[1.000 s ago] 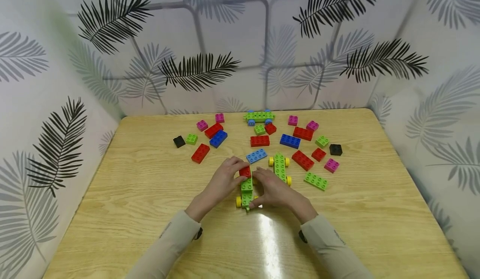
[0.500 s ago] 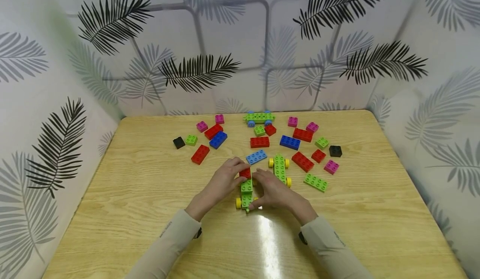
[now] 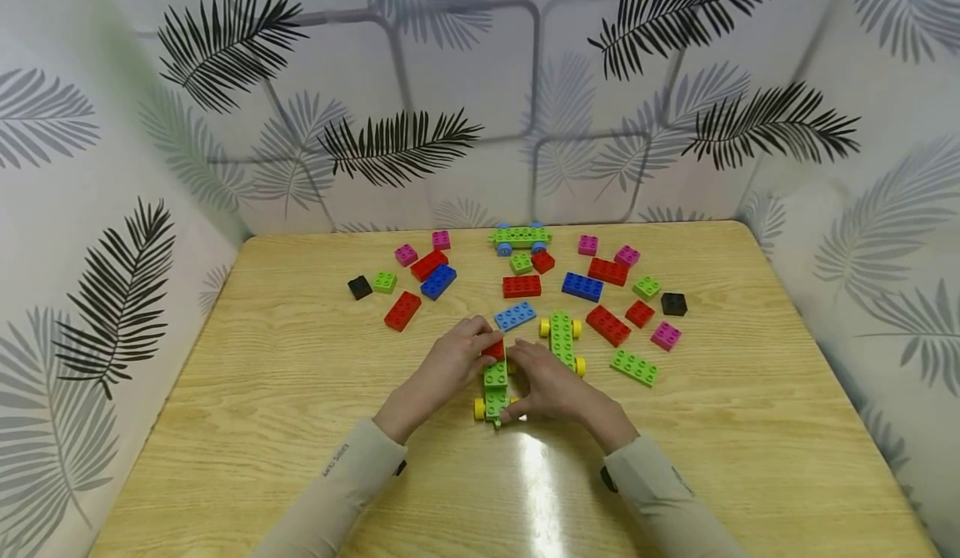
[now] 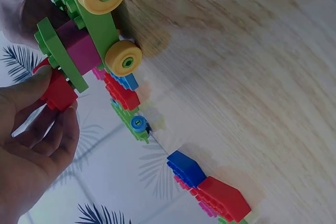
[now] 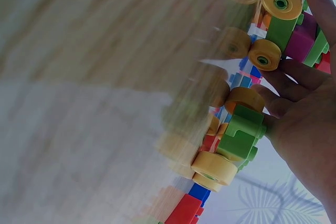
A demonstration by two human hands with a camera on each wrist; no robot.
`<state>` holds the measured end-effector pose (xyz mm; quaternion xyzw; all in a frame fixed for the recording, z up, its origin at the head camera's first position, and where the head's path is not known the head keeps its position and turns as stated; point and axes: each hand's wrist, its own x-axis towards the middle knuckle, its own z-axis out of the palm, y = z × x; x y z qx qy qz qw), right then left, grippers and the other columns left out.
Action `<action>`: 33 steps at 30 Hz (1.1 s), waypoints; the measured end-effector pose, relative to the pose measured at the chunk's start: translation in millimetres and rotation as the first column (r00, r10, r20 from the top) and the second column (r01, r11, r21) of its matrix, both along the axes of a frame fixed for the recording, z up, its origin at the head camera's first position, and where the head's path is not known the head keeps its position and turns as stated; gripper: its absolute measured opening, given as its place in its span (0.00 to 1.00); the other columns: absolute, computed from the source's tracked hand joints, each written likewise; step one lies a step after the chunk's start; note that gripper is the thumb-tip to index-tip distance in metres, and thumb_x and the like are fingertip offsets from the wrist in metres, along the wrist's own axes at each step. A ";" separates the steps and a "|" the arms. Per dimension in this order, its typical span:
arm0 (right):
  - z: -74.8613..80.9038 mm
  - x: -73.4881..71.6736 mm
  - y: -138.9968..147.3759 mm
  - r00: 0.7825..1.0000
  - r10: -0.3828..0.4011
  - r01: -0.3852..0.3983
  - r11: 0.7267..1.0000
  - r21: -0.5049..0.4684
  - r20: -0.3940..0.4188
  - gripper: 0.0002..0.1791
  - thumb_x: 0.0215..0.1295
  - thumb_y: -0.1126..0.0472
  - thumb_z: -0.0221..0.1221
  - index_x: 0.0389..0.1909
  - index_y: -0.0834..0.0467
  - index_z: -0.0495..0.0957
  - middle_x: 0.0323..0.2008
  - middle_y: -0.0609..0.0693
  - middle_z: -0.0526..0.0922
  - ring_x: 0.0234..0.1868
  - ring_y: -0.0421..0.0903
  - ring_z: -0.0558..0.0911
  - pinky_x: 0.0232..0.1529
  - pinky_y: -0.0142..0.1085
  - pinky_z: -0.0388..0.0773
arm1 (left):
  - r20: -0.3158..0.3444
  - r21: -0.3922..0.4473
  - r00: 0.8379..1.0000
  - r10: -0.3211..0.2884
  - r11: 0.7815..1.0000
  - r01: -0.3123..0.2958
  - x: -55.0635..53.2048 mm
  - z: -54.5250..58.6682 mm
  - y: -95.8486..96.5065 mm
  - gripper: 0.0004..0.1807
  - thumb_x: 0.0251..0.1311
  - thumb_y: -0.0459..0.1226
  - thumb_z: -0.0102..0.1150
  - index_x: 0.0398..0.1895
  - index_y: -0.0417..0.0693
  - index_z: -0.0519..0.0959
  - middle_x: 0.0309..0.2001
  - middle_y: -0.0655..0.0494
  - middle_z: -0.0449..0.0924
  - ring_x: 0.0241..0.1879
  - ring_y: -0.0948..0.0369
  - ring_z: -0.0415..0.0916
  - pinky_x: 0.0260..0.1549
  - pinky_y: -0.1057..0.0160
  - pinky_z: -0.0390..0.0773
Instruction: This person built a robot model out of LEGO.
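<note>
My left hand (image 3: 450, 359) pinches a red brick (image 4: 62, 94) between thumb and fingers. This brick sits at the far end of a green plate (image 4: 62, 55), whose near studs show in the head view. Under the plate is a magenta brick (image 4: 80, 46), mounted on a green wheeled base (image 3: 497, 408) with yellow wheels. My right hand (image 3: 551, 381) grips that base from the right, thumb at its near end and fingers farther along its side. Just beyond the right hand stands a second green wheeled base (image 3: 561, 339) with yellow wheels, its near part partly behind the hand.
A light blue brick (image 3: 515, 316) lies just past the hands. Loose bricks spread left and right, among them a red brick (image 3: 402, 311), a dark blue brick (image 3: 582, 286) and a green brick (image 3: 634, 367). A blue-wheeled green base (image 3: 521, 238) stands at the back edge.
Both hands stay almost in place around the wheeled base. My left fingers cover slightly more of the red brick's top than before.
</note>
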<state>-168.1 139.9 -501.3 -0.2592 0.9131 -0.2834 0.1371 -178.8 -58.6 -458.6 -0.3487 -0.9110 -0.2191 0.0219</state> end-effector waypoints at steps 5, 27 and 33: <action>0.8 -0.8 -1.2 1.000 0.001 -0.001 1.000 0.006 -0.006 0.53 0.41 0.39 0.74 0.66 0.63 0.66 0.67 0.59 0.66 0.72 0.56 0.57 0.71 0.51 0.50 | -0.007 -0.010 1.000 -0.007 1.000 0.007 -2.1 0.5 -1.4 0.21 0.58 0.32 0.65 0.56 0.42 0.79 0.44 0.54 0.75 0.43 0.61 0.72 0.44 0.67 0.76; -3.8 -0.5 -0.8 0.993 -0.067 0.094 0.955 -0.281 0.102 0.45 0.55 0.46 0.69 0.72 0.51 0.60 0.69 0.49 0.64 0.70 0.50 0.61 0.67 0.51 0.58 | -0.017 0.000 1.000 -0.011 1.000 0.011 1.7 -3.5 -2.4 0.20 0.60 0.32 0.64 0.57 0.41 0.79 0.46 0.54 0.75 0.45 0.60 0.73 0.46 0.66 0.77; -3.0 -3.9 -1.1 0.988 -0.091 0.124 0.951 -0.283 0.127 0.43 0.54 0.47 0.69 0.70 0.50 0.63 0.68 0.47 0.66 0.69 0.48 0.63 0.67 0.50 0.59 | -0.073 -0.046 0.997 -0.028 0.999 0.025 -0.7 -3.1 -0.5 0.20 0.59 0.32 0.64 0.56 0.41 0.79 0.47 0.53 0.75 0.46 0.60 0.73 0.47 0.67 0.77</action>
